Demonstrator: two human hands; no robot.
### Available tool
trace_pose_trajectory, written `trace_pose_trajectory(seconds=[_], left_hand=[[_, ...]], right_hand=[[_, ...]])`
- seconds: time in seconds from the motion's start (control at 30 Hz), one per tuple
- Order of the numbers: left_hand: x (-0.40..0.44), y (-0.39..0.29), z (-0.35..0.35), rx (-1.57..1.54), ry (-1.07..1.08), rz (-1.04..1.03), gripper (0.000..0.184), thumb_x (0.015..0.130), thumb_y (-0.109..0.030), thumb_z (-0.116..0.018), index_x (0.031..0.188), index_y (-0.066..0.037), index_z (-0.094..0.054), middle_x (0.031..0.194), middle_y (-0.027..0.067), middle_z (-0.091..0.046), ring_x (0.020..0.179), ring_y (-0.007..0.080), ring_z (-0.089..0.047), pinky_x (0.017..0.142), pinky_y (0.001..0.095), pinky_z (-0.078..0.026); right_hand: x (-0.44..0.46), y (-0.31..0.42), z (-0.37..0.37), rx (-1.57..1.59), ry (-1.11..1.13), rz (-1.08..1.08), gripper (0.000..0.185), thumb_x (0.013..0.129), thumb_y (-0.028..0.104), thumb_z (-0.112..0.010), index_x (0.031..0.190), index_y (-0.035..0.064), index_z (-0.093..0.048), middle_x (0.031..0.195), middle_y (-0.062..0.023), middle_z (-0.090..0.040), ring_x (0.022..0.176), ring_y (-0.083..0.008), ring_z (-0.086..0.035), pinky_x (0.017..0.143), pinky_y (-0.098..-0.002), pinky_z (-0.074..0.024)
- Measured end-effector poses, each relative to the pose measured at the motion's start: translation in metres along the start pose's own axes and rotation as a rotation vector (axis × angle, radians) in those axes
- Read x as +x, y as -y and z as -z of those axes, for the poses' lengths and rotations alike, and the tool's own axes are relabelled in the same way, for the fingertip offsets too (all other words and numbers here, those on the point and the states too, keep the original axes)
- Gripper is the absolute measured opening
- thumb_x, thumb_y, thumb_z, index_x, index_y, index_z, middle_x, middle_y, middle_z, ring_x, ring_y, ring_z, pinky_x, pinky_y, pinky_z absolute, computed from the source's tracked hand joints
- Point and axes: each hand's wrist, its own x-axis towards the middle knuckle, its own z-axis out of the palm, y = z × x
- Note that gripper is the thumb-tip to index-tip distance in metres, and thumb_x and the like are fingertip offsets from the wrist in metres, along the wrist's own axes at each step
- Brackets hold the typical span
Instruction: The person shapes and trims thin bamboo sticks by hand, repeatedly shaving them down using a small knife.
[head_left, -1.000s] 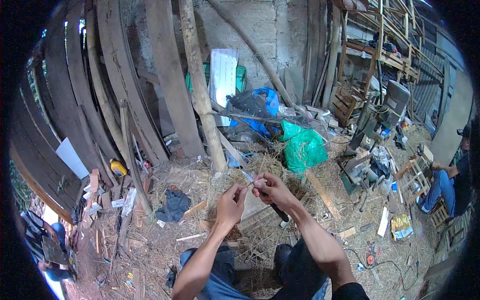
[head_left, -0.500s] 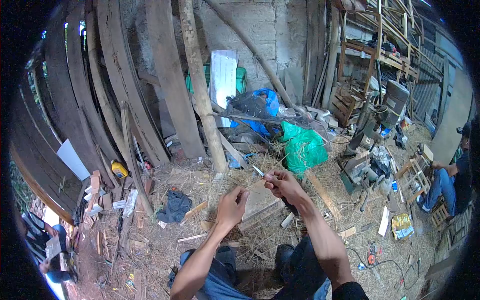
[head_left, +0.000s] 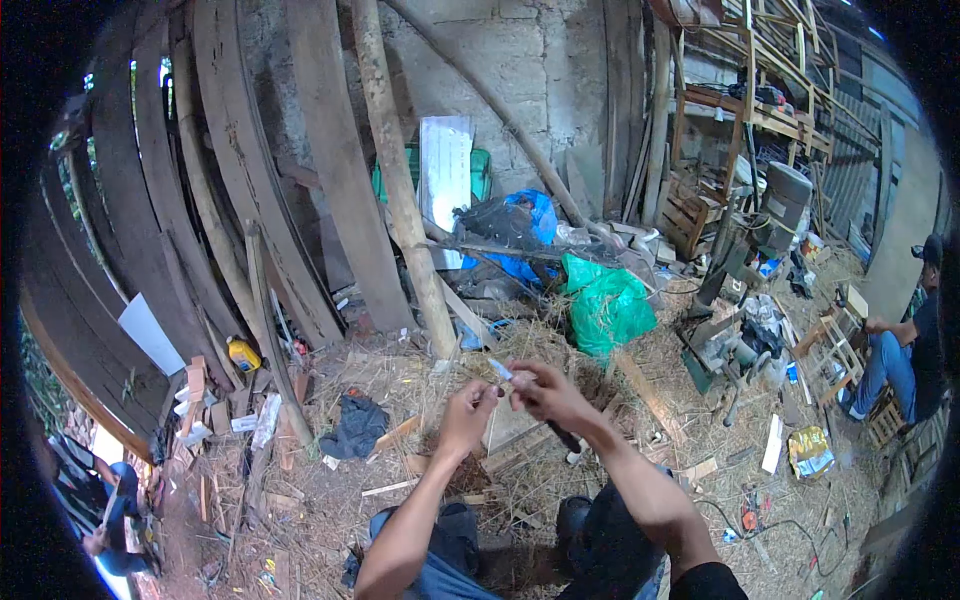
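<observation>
Centrally, right hand [head_left: 552, 394]: it is reaching forward from the lower right of the frame, wrist bent inward, fingers closing around a knife [head_left: 501, 371] in a firm grasp.
Knife: it is sitting mid-frame, its pale blade pointing to the upper left and its dark handle jutting out below the right hand.
Left hand [head_left: 466, 416]: it is rising from the bottom of the frame, thumb and fingertips bending together just beside the blade; whether they are pinching anything small, I cannot tell.
Open room: both hands are hovering above the straw-strewn floor [head_left: 325, 545], with a gap opening between the forearms.
Near edge: the wearer's legs [head_left: 618, 530] are bounding the space at bottom centre.
Far edge: a green bag [head_left: 612, 316] is bulging above and right of the hands, while a wooden pole [head_left: 398, 190] is leaning at upper centre-left.
Floor litter: a dark cloth [head_left: 355, 427] is lying left of centre, and a gold-coloured packet [head_left: 809, 453] is resting at right.
People: one person [head_left: 888, 375] is sitting at the right edge; another person [head_left: 122, 500] is showing at lower left.
</observation>
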Motion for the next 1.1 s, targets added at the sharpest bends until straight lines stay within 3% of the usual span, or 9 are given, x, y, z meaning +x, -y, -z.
trace_pose_trajectory(seconds=[0.17, 0.27, 0.33, 0.53, 0.57, 0.67, 0.8, 0.97, 1.1], left_hand=[[-0.001, -0.001, -0.004, 0.012, 0.001, -0.057, 0.018, 0.091, -0.016, -0.054, 0.088, 0.0, -0.061, 0.07, 0.001, -0.056, 0.066, 0.0067, -0.047, 0.06, 0.0243, -0.039], [-0.003, -0.007, -0.005, -0.112, 0.041, 0.063, 0.017, 0.091, -0.016, -0.055, 0.088, 0.0, -0.061, 0.071, 0.0014, -0.057, 0.066, 0.0073, -0.048, 0.06, 0.0246, -0.04], [-0.003, -0.009, -0.006, -0.061, 0.018, -0.039, 0.017, 0.09, -0.016, -0.056, 0.088, -0.001, -0.061, 0.071, 0.0012, -0.057, 0.066, 0.0076, -0.049, 0.061, 0.0254, -0.041], [-0.002, -0.013, -0.005, -0.053, 0.041, 0.06, 0.016, 0.089, -0.016, -0.057, 0.088, -0.001, -0.062, 0.073, 0.0025, -0.059, 0.069, 0.0089, -0.052, 0.065, 0.0261, -0.042], [-0.003, -0.013, -0.004, -0.056, 0.037, 0.06, 0.016, 0.089, -0.016, -0.057, 0.088, -0.001, -0.062, 0.073, 0.0025, -0.059, 0.069, 0.0089, -0.052, 0.065, 0.0261, -0.042], [-0.012, -0.005, 0.001, -0.006, 0.035, 0.002, 0.019, 0.091, -0.019, -0.056, 0.088, -0.001, -0.062, 0.074, -0.0013, -0.054, 0.065, 0.0057, -0.044, 0.058, 0.0209, -0.036], [-0.018, 0.003, 0.016, -0.119, 0.065, 0.065, 0.022, 0.091, -0.022, -0.056, 0.088, -0.001, -0.062, 0.076, -0.0006, -0.057, 0.065, 0.0054, -0.045, 0.058, 0.021, -0.036], [-0.006, 0.003, 0.006, -0.145, 0.047, 0.145, 0.02, 0.091, -0.021, -0.056, 0.088, -0.002, -0.062, 0.077, 0.0001, -0.057, 0.068, 0.0052, -0.045, 0.059, 0.021, -0.036], [-0.003, 0.005, -0.002, -0.094, 0.015, 0.01, 0.019, 0.091, -0.018, -0.055, 0.088, -0.001, -0.061, 0.076, 0.0015, -0.059, 0.069, 0.0079, -0.05, 0.063, 0.0238, -0.04]], right_hand=[[0.009, -0.013, 0.007, 0.091, 0.029, -0.07, 0.017, 0.093, 0.023, -0.055, 0.097, 0.007, -0.057, 0.068, 0.0025, -0.054, 0.047, -0.0031, -0.036, 0.041, -0.0191, -0.0256], [0.003, 0.002, 0.009, 0.048, 0.063, -0.091, 0.017, 0.092, 0.023, -0.056, 0.092, 0.0061, -0.058, 0.068, 0.0032, -0.053, 0.047, -0.0034, -0.037, 0.04, -0.0195, -0.0256], [0.006, -0.004, 0.013, 0.045, 0.055, -0.072, 0.018, 0.092, 0.023, -0.056, 0.09, 0.0057, -0.058, 0.067, 0.0037, -0.052, 0.047, -0.0036, -0.037, 0.04, -0.0199, -0.0256], [0.007, 0.0, 0.016, -0.054, -0.008, -0.097, 0.018, 0.091, 0.023, -0.058, 0.089, 0.0051, -0.059, 0.066, 0.0042, -0.051, 0.048, -0.0041, -0.037, 0.043, -0.0215, -0.0273], [0.011, -0.004, 0.022, -0.057, -0.004, -0.097, 0.018, 0.091, 0.023, -0.058, 0.089, 0.0051, -0.059, 0.066, 0.0042, -0.051, 0.048, -0.0041, -0.037, 0.043, -0.0215, -0.0273], [0.013, 0.006, 0.052, -0.095, -0.414, 0.064, 0.021, 0.091, 0.023, -0.056, 0.091, 0.004, -0.064, 0.064, 0.0072, -0.048, 0.048, -0.0032, -0.036, 0.044, -0.0214, -0.026], [0.0, 0.001, 0.09, 0.171, -0.459, 0.025, 0.028, 0.094, 0.024, -0.052, 0.114, 0.0045, -0.055, 0.064, 0.0059, -0.045, 0.045, -0.0022, -0.03, 0.04, -0.0186, -0.0215], [-0.004, 0.004, 0.021, -0.045, -0.24, 0.025, 0.027, 0.093, 0.031, -0.053, 0.108, 0.0082, -0.056, 0.064, 0.0025, -0.054, 0.046, -0.0035, -0.038, 0.042, -0.019, -0.0277], [0.002, -0.012, 0.004, -0.012, 0.008, -0.032, 0.022, 0.094, 0.03, -0.053, 0.102, 0.0092, -0.053, 0.063, 0.0017, -0.054, 0.044, -0.0039, -0.036, 0.039, -0.0202, -0.0254]])
